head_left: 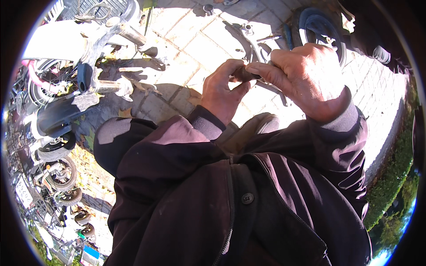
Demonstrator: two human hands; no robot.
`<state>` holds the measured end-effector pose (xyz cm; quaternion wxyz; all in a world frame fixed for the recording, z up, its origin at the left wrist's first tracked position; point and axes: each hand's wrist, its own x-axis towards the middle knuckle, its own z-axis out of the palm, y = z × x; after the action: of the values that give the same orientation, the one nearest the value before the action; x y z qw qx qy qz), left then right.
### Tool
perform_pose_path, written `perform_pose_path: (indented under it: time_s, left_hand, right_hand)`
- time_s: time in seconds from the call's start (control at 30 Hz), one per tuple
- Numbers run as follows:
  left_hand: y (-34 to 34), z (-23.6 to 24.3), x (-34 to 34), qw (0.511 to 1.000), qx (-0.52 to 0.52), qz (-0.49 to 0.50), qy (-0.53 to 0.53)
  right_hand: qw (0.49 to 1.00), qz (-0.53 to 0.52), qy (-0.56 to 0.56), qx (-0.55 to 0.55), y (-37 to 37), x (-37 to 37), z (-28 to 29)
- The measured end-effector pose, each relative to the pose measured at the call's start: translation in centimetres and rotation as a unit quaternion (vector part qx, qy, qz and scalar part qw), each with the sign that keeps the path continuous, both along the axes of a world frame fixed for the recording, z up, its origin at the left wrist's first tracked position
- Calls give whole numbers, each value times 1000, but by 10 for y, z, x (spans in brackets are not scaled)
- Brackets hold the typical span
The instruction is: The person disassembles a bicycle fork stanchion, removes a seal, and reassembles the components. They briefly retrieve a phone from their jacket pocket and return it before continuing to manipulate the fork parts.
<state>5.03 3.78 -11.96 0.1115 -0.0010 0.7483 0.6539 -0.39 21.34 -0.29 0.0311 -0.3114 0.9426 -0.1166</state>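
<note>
Above the paving, my left hand (222, 91) pinches a small dark brown piece (242, 74) between thumb and fingers; its exact kind does not show. My right hand (308, 80) is closed beside it, fingers curled, the thumb reaching toward the same piece. Whatever lies inside the right fist is hidden. Just beyond my hands a grey metal part with arms (252, 41) lies on the ground. To the left stands a partly dismantled two-wheeler, its front fork tubes (133, 34) pointing toward me.
A black tyre with a blue-grey rim (306, 22) lies at the far right. Next to it is a person in dark clothing (372, 31). Several wheels and parked two-wheelers (62, 173) line the left side. A small round part (208, 9) lies far ahead. A hedge (390, 195) borders the right.
</note>
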Motion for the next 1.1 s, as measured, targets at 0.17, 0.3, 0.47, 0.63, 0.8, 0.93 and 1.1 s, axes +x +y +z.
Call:
perform_pose_path:
  time_s: [0.17, 0.3, 0.47, 0.63, 0.8, 0.93, 1.1]
  left_hand:
    - [3, -5, -4, 998, 31, 7, 62]
    - [1, 3, -1, 1000, -16, -4, 8]
    - [0, 8, -3, 1000, -7, -3, -14]
    - [-1, 8, -4, 1000, -14, 3, 1]
    - [-1, 10, -1, 999, -51, -8, -16]
    - [-1, 10, -2, 998, -45, -27, -25]
    - [-1, 11, -1, 997, -73, -22, -23]
  right_hand:
    - [996, 37, 40, -68, 6, -7, 3]
    - [993, 30, 15, -113, 5, -8, 2]
    - [991, 77, 56, -97, 0, -7, 1]
    - [994, 71, 49, -71, 0, -3, 7]
    - [990, 87, 90, -69, 1, -3, 6]
    - [996, 51, 69, -24, 2, 0, 6]
    - [999, 21, 32, -29, 1, 3, 5]
